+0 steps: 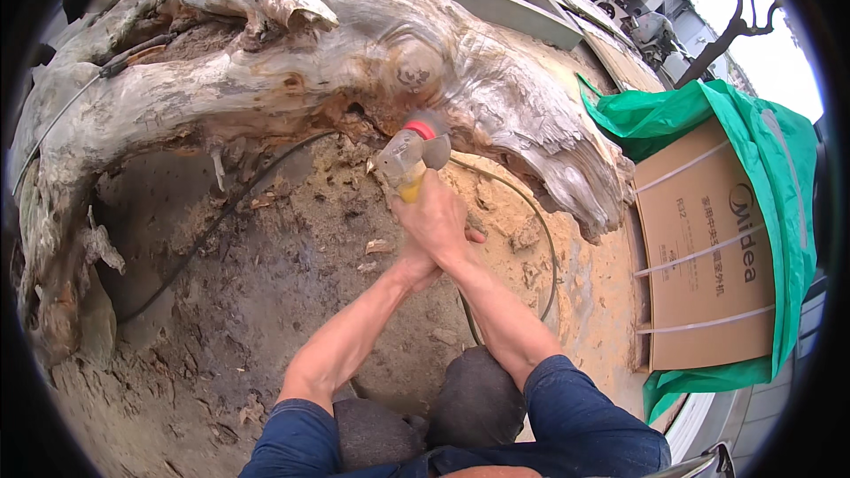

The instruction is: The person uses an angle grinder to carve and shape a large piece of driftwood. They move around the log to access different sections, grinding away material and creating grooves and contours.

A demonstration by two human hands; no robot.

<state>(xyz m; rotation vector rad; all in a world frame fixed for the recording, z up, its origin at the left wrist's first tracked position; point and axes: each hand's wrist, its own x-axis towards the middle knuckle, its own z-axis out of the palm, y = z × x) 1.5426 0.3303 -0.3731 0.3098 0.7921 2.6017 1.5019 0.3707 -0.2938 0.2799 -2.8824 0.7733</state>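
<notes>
My right hand (434, 218) is closed round an angle grinder (400, 159) with a worn, pale head and a yellow body. A red-rimmed disc (423, 130) at its front, blurred, meets the underside of a big weathered tree trunk (354, 80). Just below the right wrist, my left hand (420, 271) is curled at the rear of the tool; its fingers are mostly hidden. The trunk is pale grey and knotted, with brownish rough wood near the disc.
A dark cable (217, 223) crosses the dirt ground on the left; another cable (547, 252) loops on the right over pale sawdust (505, 204). At right stands a large strapped cardboard box (699, 248) under a green tarp (784, 150). My knees (478, 394) are close below my arms.
</notes>
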